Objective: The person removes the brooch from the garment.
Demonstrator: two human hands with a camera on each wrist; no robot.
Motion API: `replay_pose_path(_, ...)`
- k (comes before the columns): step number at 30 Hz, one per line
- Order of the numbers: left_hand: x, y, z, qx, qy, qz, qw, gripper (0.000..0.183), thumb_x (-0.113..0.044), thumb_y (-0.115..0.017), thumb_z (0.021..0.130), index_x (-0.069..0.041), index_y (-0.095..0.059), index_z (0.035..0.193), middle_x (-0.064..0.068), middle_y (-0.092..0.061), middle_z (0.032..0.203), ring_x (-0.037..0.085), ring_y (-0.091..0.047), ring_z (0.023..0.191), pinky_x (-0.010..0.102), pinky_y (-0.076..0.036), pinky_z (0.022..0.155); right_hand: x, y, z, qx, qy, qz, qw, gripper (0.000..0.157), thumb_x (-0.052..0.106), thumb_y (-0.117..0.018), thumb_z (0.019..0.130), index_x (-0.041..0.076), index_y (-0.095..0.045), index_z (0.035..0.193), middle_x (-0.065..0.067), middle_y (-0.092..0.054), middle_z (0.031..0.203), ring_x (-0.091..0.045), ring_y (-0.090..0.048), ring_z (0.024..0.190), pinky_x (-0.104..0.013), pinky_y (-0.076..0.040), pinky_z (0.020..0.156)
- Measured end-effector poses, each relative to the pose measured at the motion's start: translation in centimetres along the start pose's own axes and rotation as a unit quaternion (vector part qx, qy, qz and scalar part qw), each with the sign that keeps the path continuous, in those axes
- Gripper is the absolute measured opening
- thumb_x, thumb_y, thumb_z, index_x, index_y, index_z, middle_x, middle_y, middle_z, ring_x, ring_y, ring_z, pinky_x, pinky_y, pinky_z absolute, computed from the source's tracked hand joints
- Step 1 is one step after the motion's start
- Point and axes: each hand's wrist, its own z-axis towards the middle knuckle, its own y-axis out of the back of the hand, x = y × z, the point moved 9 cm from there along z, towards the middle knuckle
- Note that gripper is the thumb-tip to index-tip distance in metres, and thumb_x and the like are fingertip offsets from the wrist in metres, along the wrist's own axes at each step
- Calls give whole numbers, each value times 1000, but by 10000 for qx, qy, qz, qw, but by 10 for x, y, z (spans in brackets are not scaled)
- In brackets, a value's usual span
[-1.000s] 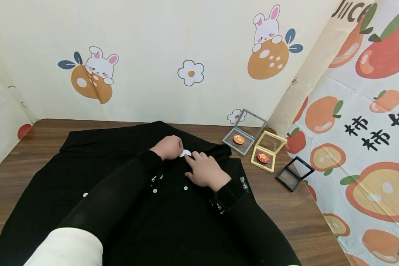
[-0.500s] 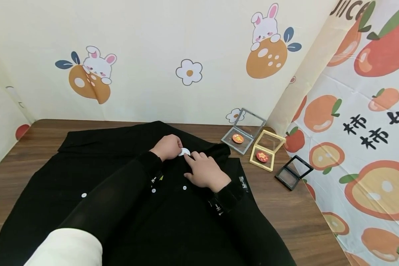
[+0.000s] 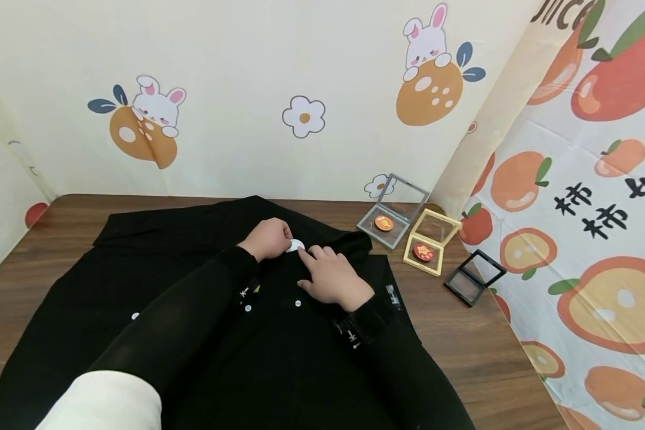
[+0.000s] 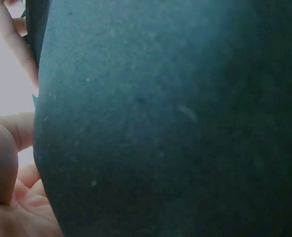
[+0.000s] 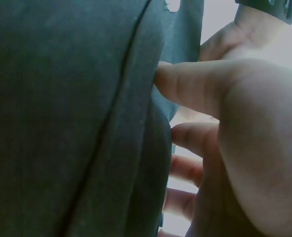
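A black shirt (image 3: 279, 358) with small white buttons lies spread over the table, its far part folded. Near the fold, a small flat white round piece (image 3: 296, 245) sits between both hands. My left hand (image 3: 267, 239) pinches its left edge with curled fingers. From the other side my right hand (image 3: 335, 276) rests on the shirt, its index fingertip right at the white piece. Black cloth (image 4: 161, 118) fills most of the left wrist view and hides the fingertips' work. In the right wrist view, the thumb (image 5: 190, 84) lies against the cloth's edge.
At the right stand three hinged cases, opened up: a grey one (image 3: 391, 237) and a yellow one (image 3: 434, 236), each with a round badge inside, and a black one (image 3: 469, 289). The wooden table (image 3: 473, 358) meets a printed cloth wall (image 3: 236, 119) behind.
Both hands stay at the white round piece. The left hand and the piece have shifted very slightly left in view, along with a small camera drift.
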Motion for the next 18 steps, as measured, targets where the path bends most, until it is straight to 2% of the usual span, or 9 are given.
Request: replay_pose_path(18,11,12,-11,-125,25,-115,9999,9,-9,-63,96,-4,-71,94,7,-68,91,22,-62,80,34,-51,73,-1,-3,-1,-58,26,107,9999,74,53,-57,103,20,-32,164,-6,-41,157,-27,-40,140,-49,-39,110)
